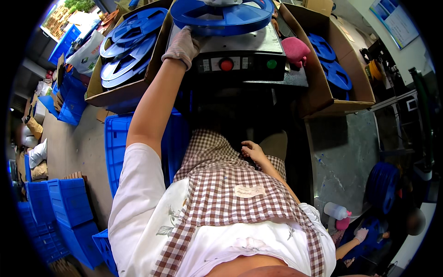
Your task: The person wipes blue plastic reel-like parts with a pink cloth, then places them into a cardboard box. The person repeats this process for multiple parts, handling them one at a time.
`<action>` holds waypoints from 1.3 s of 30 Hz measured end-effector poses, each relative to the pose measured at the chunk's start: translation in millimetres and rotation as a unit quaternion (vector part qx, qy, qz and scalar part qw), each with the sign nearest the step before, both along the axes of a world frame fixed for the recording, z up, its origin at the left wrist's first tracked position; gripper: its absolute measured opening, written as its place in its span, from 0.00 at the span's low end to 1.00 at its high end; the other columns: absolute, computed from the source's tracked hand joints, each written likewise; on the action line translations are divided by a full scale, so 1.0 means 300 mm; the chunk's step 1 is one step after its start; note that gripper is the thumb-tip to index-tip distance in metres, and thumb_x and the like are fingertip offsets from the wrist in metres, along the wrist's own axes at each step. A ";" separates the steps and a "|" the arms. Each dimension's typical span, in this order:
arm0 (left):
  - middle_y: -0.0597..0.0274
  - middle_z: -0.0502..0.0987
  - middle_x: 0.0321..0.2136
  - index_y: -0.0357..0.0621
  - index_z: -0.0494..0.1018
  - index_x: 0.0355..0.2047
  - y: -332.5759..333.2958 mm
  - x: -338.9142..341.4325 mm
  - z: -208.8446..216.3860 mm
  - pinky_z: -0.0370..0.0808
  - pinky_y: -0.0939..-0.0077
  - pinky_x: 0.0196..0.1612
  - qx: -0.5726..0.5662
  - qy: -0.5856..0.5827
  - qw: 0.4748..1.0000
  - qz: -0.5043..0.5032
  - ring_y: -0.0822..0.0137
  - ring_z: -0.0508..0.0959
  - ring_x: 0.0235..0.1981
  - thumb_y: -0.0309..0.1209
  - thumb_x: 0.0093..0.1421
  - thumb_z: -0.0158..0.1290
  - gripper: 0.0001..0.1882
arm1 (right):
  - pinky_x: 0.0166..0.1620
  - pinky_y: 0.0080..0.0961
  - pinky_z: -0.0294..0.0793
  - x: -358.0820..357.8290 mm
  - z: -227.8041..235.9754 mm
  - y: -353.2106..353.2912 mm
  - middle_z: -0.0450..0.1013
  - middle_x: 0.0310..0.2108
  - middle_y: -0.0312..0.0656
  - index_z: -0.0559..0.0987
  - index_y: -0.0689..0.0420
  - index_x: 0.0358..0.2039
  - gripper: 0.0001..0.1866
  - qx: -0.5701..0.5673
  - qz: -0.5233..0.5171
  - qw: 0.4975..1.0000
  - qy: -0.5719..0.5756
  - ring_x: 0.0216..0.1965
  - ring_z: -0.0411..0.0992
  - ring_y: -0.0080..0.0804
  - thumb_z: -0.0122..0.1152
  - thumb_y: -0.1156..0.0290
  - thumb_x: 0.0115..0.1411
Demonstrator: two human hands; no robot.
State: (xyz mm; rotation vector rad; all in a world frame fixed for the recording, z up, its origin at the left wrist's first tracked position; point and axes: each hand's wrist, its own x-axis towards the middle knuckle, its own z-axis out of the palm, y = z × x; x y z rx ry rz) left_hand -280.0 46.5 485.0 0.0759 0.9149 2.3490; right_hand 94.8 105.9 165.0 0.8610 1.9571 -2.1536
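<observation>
A large blue plastic reel (223, 28) lies flat on top of a boxy machine (240, 51) in front of me. My left hand (182, 48), in a pale glove, reaches forward to the reel's near left rim. Its fingers close on that edge; the fingertips are partly hidden there. The machine's front panel carries a red button (226, 64) and a green button (271, 64). My right hand (252, 151) is bare and rests near my lap above the checked apron (230, 194). Its fingers are loosely bent and apart, with nothing visible in them.
Cardboard boxes with blue reels stand left (117, 102) and right (318, 107) of the machine. A pink cloth (295, 51) lies beside it. Blue crates (71, 201) are stacked at left. At lower right, a co-worker's gloved hand (361, 234) is near blue parts and a bottle (335, 211).
</observation>
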 end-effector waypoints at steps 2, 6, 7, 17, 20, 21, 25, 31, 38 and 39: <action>0.51 0.74 0.47 0.36 0.66 0.48 0.002 0.034 0.024 0.78 0.79 0.33 0.019 -0.028 0.999 0.014 0.63 0.78 0.41 0.30 0.65 0.45 0.14 | 0.35 0.19 0.74 0.006 0.017 -0.008 0.75 0.38 0.43 0.70 0.63 0.55 0.20 0.023 0.011 1.000 0.001 0.34 0.74 0.25 0.55 0.70 0.64; 0.55 0.75 0.47 0.37 0.66 0.49 0.042 -0.127 -0.084 0.76 0.79 0.41 0.041 -0.097 0.994 0.031 0.65 0.78 0.41 0.30 0.65 0.43 0.14 | 0.34 0.19 0.74 0.009 -0.036 0.007 0.74 0.37 0.44 0.70 0.63 0.55 0.20 -0.030 -0.018 0.999 0.025 0.33 0.73 0.26 0.55 0.70 0.64; 0.56 0.76 0.46 0.36 0.67 0.49 0.055 -0.171 -0.116 0.76 0.79 0.43 0.044 -0.103 0.992 0.051 0.66 0.78 0.41 0.29 0.65 0.43 0.14 | 0.34 0.19 0.74 0.007 -0.028 0.009 0.74 0.36 0.44 0.69 0.64 0.55 0.20 -0.030 -0.023 0.999 0.021 0.33 0.73 0.26 0.55 0.71 0.64; 0.62 0.76 0.50 0.47 0.71 0.51 -0.168 -0.071 0.014 0.67 0.66 0.58 -0.504 0.672 0.526 0.135 0.63 0.73 0.54 0.31 0.62 0.46 0.17 | 0.36 0.22 0.75 0.024 -0.028 0.017 0.75 0.36 0.44 0.71 0.63 0.54 0.21 -0.036 -0.045 0.998 0.041 0.34 0.74 0.27 0.56 0.67 0.64; 0.58 0.74 0.51 0.50 0.72 0.51 -0.500 0.164 0.221 0.69 0.64 0.55 -0.639 0.587 0.487 0.102 0.61 0.73 0.53 0.32 0.60 0.49 0.18 | 0.36 0.22 0.75 0.028 -0.023 0.018 0.75 0.36 0.44 0.70 0.63 0.55 0.21 -0.064 -0.075 0.994 0.040 0.34 0.74 0.27 0.56 0.68 0.63; 0.58 0.74 0.51 0.50 0.71 0.51 -0.647 0.164 0.215 0.69 0.65 0.55 -0.608 0.587 0.521 0.115 0.61 0.73 0.53 0.32 0.60 0.48 0.18 | 0.36 0.22 0.76 0.030 -0.026 0.022 0.75 0.35 0.44 0.70 0.63 0.55 0.21 -0.063 -0.076 0.994 0.052 0.34 0.74 0.28 0.57 0.69 0.63; 0.56 0.73 0.51 0.48 0.69 0.52 -1.340 0.319 0.302 0.67 0.65 0.56 -0.594 0.479 0.629 0.147 0.62 0.72 0.53 0.32 0.62 0.44 0.18 | 0.34 0.22 0.76 0.005 0.002 -0.001 0.76 0.33 0.42 0.72 0.62 0.53 0.19 -0.121 -0.064 0.990 0.024 0.31 0.74 0.26 0.57 0.71 0.63; 0.53 0.71 0.50 0.46 0.66 0.54 -1.996 0.502 0.232 0.65 0.67 0.56 -0.703 0.331 0.615 0.135 0.62 0.70 0.53 0.32 0.65 0.39 0.18 | 0.37 0.22 0.76 -0.041 -0.073 0.034 0.75 0.35 0.38 0.72 0.58 0.53 0.18 -0.150 -0.028 0.988 -0.036 0.34 0.74 0.25 0.58 0.70 0.63; 0.60 0.74 0.24 0.46 0.73 0.36 -2.047 0.287 -0.553 0.72 0.68 0.34 -0.868 0.306 0.392 0.003 0.64 0.70 0.26 0.25 0.61 0.43 0.08 | 0.33 0.20 0.71 -0.074 -0.076 0.008 0.72 0.29 0.35 0.71 0.62 0.53 0.18 -0.096 0.010 0.992 -0.087 0.29 0.69 0.22 0.56 0.72 0.64; 0.44 0.77 0.35 0.47 0.73 0.40 -2.088 0.293 -0.745 0.75 0.57 0.38 -0.824 0.333 0.459 -0.019 0.39 0.75 0.35 0.31 0.59 0.49 0.10 | 0.32 0.20 0.71 -0.074 -0.075 0.027 0.72 0.28 0.35 0.71 0.63 0.53 0.18 -0.085 0.023 0.992 -0.086 0.28 0.69 0.22 0.55 0.72 0.64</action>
